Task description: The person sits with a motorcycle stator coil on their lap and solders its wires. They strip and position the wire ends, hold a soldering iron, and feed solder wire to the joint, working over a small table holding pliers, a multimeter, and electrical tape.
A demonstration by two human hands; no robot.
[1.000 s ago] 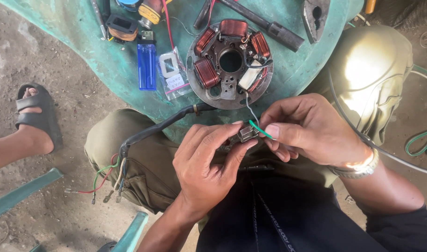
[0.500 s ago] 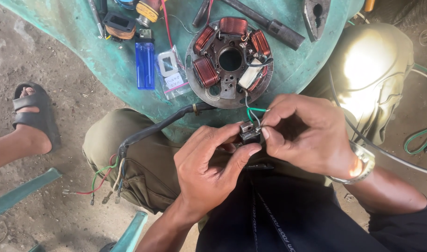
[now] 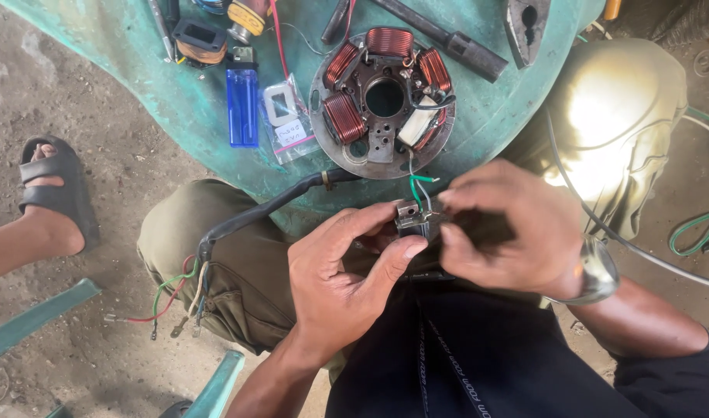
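Right now both the left hand (image 3: 347, 275) and right hand (image 3: 509, 232) pinch a small dark connector block (image 3: 413, 220) just off the table's (image 3: 176, 116) near edge, below the stator plate (image 3: 381, 101). Best grip firmly and keep the green wire (image 3: 418, 186) slack.

Place: open-air repair workshop | floor: bare dirt (image 3: 99, 101) underfoot | bench: worn green table (image 3: 176, 101) | on it: stator plate (image 3: 381, 104) with copper coils, pliers (image 3: 529, 23), spare coil (image 3: 198, 40), lighter (image 3: 242, 104) | loose wires (image 3: 165, 306) trailing off a black cable
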